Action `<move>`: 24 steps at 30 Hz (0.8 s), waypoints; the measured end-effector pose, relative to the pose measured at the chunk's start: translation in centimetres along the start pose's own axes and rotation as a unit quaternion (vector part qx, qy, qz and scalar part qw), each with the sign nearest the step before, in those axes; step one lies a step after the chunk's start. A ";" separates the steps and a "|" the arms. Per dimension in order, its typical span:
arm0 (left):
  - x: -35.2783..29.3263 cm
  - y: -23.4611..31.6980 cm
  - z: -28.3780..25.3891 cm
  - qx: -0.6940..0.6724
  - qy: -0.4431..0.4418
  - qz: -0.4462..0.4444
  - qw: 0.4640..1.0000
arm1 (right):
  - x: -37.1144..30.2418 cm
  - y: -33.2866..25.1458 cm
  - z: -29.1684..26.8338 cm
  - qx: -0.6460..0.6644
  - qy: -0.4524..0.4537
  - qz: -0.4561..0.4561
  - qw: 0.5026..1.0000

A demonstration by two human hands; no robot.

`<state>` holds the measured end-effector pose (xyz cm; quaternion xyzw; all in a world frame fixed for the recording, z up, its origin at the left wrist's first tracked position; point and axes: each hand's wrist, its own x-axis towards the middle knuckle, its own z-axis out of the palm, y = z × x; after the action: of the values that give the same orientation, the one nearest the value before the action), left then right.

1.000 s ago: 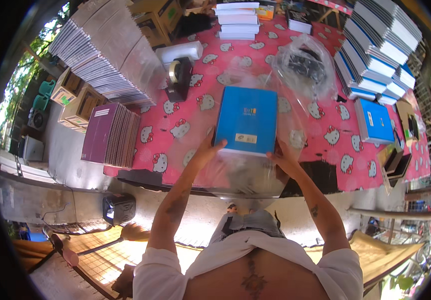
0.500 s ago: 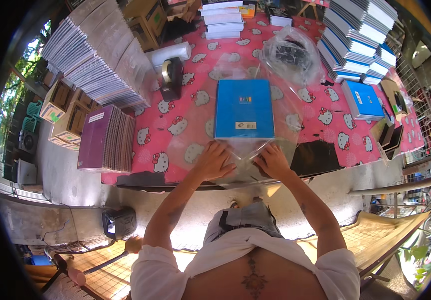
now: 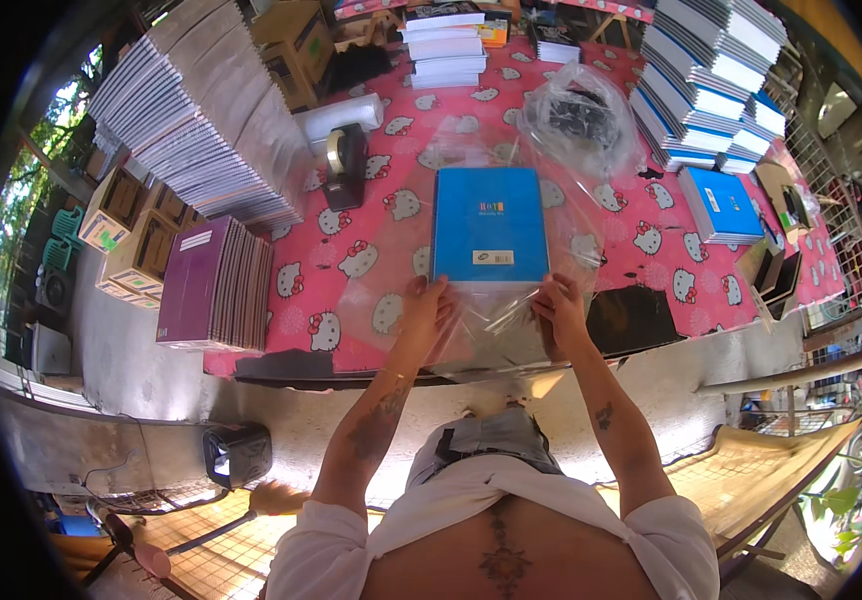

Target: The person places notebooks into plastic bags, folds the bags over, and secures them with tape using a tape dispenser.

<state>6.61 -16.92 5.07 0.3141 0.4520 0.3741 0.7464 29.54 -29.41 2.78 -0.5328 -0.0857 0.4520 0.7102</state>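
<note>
A blue notebook (image 3: 490, 225) with a white label, perhaps the top one of a small stack, lies in the middle of the table on a clear plastic sheet (image 3: 491, 330). At its near left corner, my left hand (image 3: 425, 312) is closed, with thumb and fingers pinching the plastic by the notebook's edge. My right hand (image 3: 561, 312) does the same at the near right corner, fingers curled. Creased, shiny plastic stretches between both hands along the near edge. Exactly how much of the notebook's edge lies under the fingertips is hidden.
A tape dispenser (image 3: 344, 168) stands left, before a tall stack of spiral notebooks (image 3: 206, 120) and purple notebooks (image 3: 213, 285). Crumpled plastic (image 3: 581, 118) lies beyond. On the right are piled blue-edged notebooks (image 3: 706, 85) and a blue notebook stack (image 3: 721, 205). The table's near edge (image 3: 371, 380) runs before me.
Both hands have moved from the plastic in front of the notebook up to its near corners, where they pinch. The other person's hand at the far edge has gone from view.
</note>
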 end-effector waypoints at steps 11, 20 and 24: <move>-0.1 0.5 -0.7 0.024 -0.026 0.065 0.997 | 0.2 -0.1 -1.1 -0.208 -0.046 -0.121 0.969; -1.8 0.2 -0.8 0.617 0.097 0.540 0.564 | -2.9 -0.8 0.9 -0.647 -0.036 -0.533 0.544; -0.9 -1.0 -0.8 0.730 -0.158 0.551 0.373 | -1.6 0.8 0.9 -0.692 -0.172 -0.520 0.470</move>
<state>5.89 -18.06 4.35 0.9698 0.1507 0.1715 -0.0855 27.63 -29.96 3.07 -0.6196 -0.7525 -0.1244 0.1854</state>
